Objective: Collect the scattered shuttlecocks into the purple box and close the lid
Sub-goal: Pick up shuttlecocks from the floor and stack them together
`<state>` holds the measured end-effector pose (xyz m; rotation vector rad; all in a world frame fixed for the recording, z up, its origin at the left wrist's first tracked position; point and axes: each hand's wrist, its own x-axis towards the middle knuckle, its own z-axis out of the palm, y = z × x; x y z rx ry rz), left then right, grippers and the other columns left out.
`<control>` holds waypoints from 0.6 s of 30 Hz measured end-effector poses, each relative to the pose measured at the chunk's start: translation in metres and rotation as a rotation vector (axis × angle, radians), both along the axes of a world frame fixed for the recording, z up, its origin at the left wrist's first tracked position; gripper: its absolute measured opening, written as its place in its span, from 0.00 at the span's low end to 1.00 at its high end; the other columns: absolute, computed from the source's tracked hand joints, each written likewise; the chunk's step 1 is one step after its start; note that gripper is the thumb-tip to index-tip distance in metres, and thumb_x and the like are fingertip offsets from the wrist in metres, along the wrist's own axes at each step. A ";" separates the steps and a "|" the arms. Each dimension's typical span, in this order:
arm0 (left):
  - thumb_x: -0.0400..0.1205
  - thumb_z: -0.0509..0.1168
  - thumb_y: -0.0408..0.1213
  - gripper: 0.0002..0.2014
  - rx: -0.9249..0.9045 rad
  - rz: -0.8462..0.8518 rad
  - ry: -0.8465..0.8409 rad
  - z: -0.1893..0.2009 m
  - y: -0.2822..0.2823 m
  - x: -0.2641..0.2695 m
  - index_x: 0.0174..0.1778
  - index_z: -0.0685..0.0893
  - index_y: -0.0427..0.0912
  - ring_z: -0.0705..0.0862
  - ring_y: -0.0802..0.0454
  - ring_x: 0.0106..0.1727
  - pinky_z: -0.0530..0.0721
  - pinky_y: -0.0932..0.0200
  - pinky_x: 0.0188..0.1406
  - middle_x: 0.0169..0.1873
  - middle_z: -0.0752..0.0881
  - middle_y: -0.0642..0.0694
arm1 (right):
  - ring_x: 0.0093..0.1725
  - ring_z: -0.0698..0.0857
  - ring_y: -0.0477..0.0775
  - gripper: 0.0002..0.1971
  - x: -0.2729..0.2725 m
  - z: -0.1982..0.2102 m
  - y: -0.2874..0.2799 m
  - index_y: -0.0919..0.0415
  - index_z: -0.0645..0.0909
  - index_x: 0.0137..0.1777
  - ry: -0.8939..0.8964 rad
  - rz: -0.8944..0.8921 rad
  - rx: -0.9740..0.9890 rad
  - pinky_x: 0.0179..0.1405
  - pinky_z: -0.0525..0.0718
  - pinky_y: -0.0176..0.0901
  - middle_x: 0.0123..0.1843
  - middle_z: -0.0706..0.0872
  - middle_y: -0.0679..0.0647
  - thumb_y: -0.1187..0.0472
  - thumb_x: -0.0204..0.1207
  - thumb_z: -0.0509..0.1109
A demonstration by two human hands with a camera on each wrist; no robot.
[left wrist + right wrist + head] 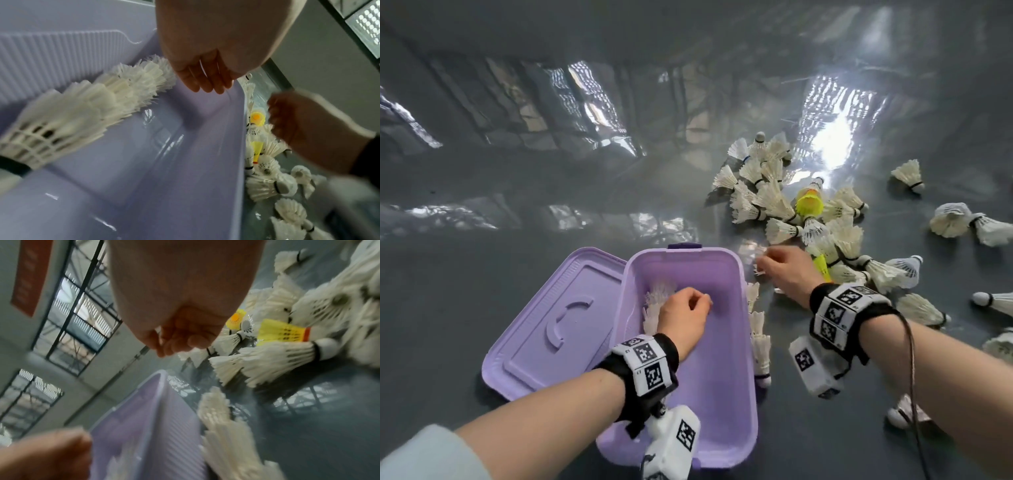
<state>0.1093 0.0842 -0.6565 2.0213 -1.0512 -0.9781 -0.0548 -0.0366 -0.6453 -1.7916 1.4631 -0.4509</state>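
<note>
An open rectangular purple plastic box [722,342] is seen on a glossy grey floor [551,171], with its ribbed purple lid [558,318] laid flat against the box's left side. Inside the box, along its left wall, a nested row of white feather shuttlecocks [98,99] is lying. The left hand [683,315] is held inside the box beside that row, fingers [205,81] loosely curled and close together; nothing is seen gripped by them.

The right hand [787,270] is placed just beyond the box's far right corner, at the edge of a heap of white feather shuttlecocks [774,202], among which a few yellow plastic shuttlecocks [810,204] are mixed. Its fingers are bunched together; whether a feather is pinched cannot be told through the blur. A second nested row of white shuttlecocks [760,339] is lying on the floor against the box's right wall. More single shuttlecocks are scattered further right of the box.
</note>
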 end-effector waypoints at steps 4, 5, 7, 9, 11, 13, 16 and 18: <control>0.83 0.62 0.36 0.12 0.035 0.117 0.204 0.005 -0.009 -0.018 0.33 0.83 0.44 0.82 0.47 0.40 0.80 0.52 0.44 0.32 0.86 0.49 | 0.50 0.85 0.51 0.11 -0.029 -0.023 0.026 0.56 0.86 0.53 0.378 0.409 0.102 0.45 0.79 0.35 0.49 0.88 0.51 0.60 0.71 0.70; 0.84 0.62 0.35 0.12 0.035 0.127 0.224 0.008 -0.010 -0.023 0.34 0.82 0.43 0.81 0.47 0.40 0.80 0.52 0.43 0.32 0.86 0.48 | 0.54 0.83 0.51 0.16 -0.031 -0.029 0.034 0.54 0.84 0.58 0.416 0.495 0.103 0.50 0.78 0.36 0.54 0.85 0.51 0.62 0.69 0.70; 0.85 0.61 0.34 0.12 0.030 0.113 0.257 0.013 -0.010 -0.032 0.35 0.82 0.41 0.80 0.49 0.39 0.78 0.54 0.42 0.33 0.85 0.47 | 0.55 0.80 0.54 0.23 -0.031 -0.039 0.050 0.55 0.77 0.64 0.433 0.557 0.113 0.53 0.77 0.38 0.59 0.78 0.53 0.62 0.67 0.71; 0.85 0.61 0.35 0.11 0.027 0.077 0.257 0.017 -0.009 -0.038 0.37 0.83 0.41 0.81 0.51 0.39 0.79 0.55 0.43 0.33 0.86 0.48 | 0.50 0.77 0.53 0.28 -0.030 -0.049 0.062 0.55 0.69 0.67 0.447 0.551 0.111 0.49 0.77 0.41 0.62 0.72 0.53 0.61 0.66 0.72; 0.85 0.61 0.36 0.11 0.014 0.057 0.249 0.019 -0.008 -0.040 0.37 0.84 0.43 0.82 0.53 0.39 0.80 0.56 0.43 0.33 0.86 0.50 | 0.49 0.78 0.55 0.32 -0.031 -0.058 0.068 0.55 0.64 0.68 0.482 0.524 0.057 0.45 0.78 0.45 0.63 0.69 0.54 0.58 0.65 0.74; 0.85 0.62 0.36 0.11 -0.001 0.063 0.242 0.019 -0.008 -0.040 0.37 0.84 0.44 0.83 0.53 0.39 0.80 0.58 0.43 0.33 0.86 0.50 | 0.56 0.79 0.58 0.40 -0.034 -0.062 0.067 0.53 0.59 0.74 0.500 0.490 0.014 0.46 0.80 0.47 0.64 0.67 0.54 0.53 0.64 0.76; 0.84 0.61 0.36 0.11 -0.004 0.084 0.235 0.020 -0.008 -0.039 0.37 0.84 0.43 0.82 0.53 0.39 0.80 0.59 0.42 0.33 0.86 0.50 | 0.62 0.76 0.56 0.43 -0.038 -0.063 0.060 0.50 0.61 0.76 0.534 0.505 -0.006 0.52 0.83 0.48 0.66 0.66 0.52 0.45 0.63 0.78; 0.85 0.61 0.36 0.10 0.003 0.075 0.226 0.019 -0.007 -0.041 0.38 0.84 0.43 0.83 0.54 0.39 0.79 0.60 0.41 0.33 0.86 0.50 | 0.60 0.77 0.55 0.36 -0.040 -0.062 0.055 0.53 0.70 0.67 0.550 0.511 -0.004 0.49 0.82 0.47 0.63 0.68 0.51 0.43 0.62 0.78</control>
